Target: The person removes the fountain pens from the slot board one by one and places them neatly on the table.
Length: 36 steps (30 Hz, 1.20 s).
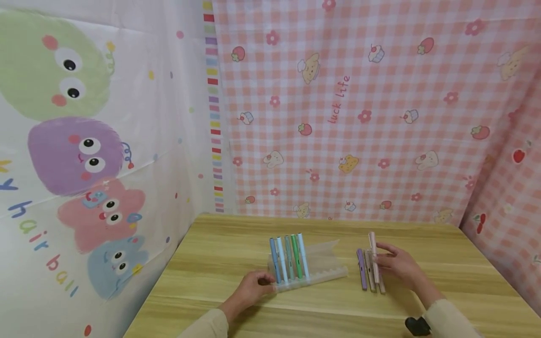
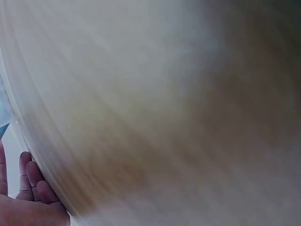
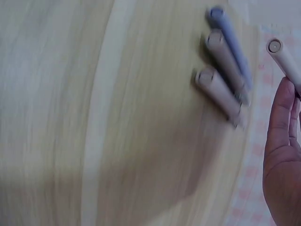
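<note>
My right hand (image 1: 399,265) pinches a pale pink pen (image 1: 374,253) above the table. In the right wrist view that pen (image 3: 286,60) stands out from the fingertips. Beneath it lie a purple pen (image 1: 362,270), a taupe pen (image 1: 369,272) and a pinkish pen (image 1: 382,286), side by side. A clear plastic pen holder (image 1: 327,275) with a notched front strip stands left of them. Several blue and green pens, among them a bright green pen (image 1: 297,256), lean in its left half. The holder's left end is gripped by my left hand (image 1: 252,288); part of that grip is hidden.
The wooden table (image 1: 203,277) meets a pink checked cloth (image 1: 296,141) at the back and a white cartoon-print cloth (image 1: 169,155) at the left. A black object (image 1: 417,326) is by the right sleeve at the front.
</note>
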Each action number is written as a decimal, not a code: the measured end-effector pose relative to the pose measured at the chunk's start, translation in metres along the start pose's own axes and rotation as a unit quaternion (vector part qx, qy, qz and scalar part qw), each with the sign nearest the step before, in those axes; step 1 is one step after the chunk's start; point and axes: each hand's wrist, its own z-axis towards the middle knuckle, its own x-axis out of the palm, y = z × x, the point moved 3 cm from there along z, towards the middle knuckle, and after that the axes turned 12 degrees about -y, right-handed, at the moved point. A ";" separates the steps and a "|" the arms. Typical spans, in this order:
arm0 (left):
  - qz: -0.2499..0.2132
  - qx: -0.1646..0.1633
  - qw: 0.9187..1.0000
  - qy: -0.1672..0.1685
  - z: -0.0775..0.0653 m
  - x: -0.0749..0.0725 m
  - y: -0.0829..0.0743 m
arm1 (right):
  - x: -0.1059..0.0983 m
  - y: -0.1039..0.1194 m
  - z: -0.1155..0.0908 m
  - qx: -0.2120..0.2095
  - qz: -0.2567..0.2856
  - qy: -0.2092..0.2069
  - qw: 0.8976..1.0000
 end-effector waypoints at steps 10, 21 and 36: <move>0.006 -0.001 1.000 0.004 0.002 0.000 0.004 | -0.033 -0.021 0.000 0.038 0.011 -0.008 0.999; 0.010 -0.006 1.000 0.000 0.002 0.000 0.001 | -0.040 -0.037 -0.002 0.067 0.018 0.000 0.998; 0.020 -0.012 1.000 -0.001 0.002 0.001 0.004 | -0.031 -0.037 0.003 0.071 -0.024 -0.029 0.997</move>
